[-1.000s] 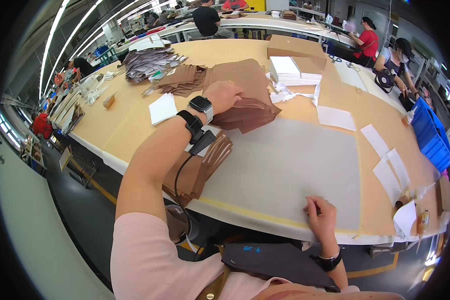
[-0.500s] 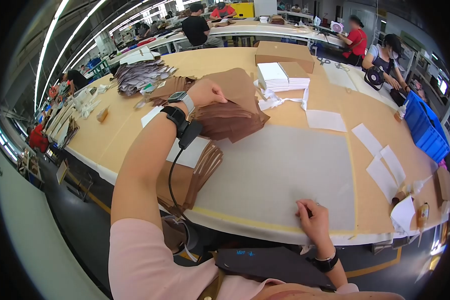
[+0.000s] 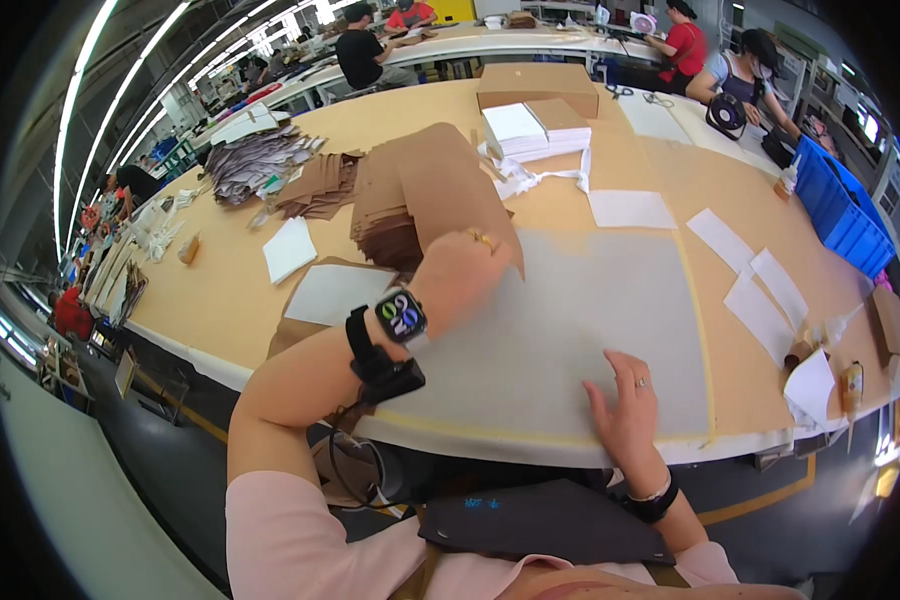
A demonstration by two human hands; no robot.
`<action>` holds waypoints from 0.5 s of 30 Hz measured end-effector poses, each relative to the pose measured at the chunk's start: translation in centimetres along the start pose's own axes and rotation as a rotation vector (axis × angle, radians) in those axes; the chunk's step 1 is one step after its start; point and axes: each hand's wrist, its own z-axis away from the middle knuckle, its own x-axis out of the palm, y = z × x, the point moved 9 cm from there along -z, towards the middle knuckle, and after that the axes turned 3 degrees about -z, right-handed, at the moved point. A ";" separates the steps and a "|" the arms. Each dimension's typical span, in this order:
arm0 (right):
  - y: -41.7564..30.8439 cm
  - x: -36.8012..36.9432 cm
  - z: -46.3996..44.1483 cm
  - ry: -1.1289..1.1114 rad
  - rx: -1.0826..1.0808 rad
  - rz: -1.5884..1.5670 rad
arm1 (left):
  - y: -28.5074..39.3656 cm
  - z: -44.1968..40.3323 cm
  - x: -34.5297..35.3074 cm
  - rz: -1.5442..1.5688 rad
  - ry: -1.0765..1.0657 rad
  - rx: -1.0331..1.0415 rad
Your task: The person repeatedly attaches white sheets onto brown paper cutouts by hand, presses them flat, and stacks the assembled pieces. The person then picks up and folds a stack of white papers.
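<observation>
My left hand (image 3: 465,270), with a watch on its wrist, is closed at the near edge of a brown sheet (image 3: 445,185), which looks like leather or fabric. Its fingertips are partly hidden by the back of the hand. The sheet lies slanted over a thick stack of brown pieces (image 3: 380,225) and reaches past it towards the grey mat (image 3: 570,320). Over the mat's near right part, my right hand (image 3: 625,405) is open, thumb and fingers apart, holding nothing. Beside my left forearm, a white sheet (image 3: 340,293) rests on more brown pieces.
A cardboard box (image 3: 538,88) and white stacked cards (image 3: 518,132) stand at the back. White strips (image 3: 765,310) and a glue bottle (image 3: 850,388) lie right, near a blue crate (image 3: 842,205). Grey pieces (image 3: 260,165) are piled at left. Several people work farther off.
My left hand has moved right and nearer, drawing the brown sheet across from the stack. My right hand has opened its fingers and risen slightly in view. The view has shifted a little.
</observation>
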 end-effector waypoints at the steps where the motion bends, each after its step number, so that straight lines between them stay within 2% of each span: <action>1: -1.2 0.1 -0.3 -0.009 -0.054 0.062 | 2.6 1.1 0.5 0.091 -0.033 0.030; 5: -2.8 1.2 -1.1 -0.142 -0.091 0.120 | 9.8 5.5 1.5 0.347 -0.163 0.013; 7: -2.2 1.3 -0.7 -0.170 -0.095 0.140 | 11.2 6.9 2.3 0.461 -0.262 -0.095; 9: -2.4 2.2 0.1 -0.240 -0.259 0.109 | 12.1 7.0 1.9 0.519 -0.256 -0.105; 12: -2.0 1.7 0.5 -0.293 -0.241 0.084 | 11.5 6.3 2.6 0.687 -0.386 -0.269; 13: -1.9 1.5 0.6 -0.321 -0.249 0.046 | 11.4 5.6 3.0 0.693 -0.381 -0.247; 15: -1.4 0.9 0.8 -0.344 -0.252 0.045 | 10.5 4.0 3.5 0.671 -0.209 -0.214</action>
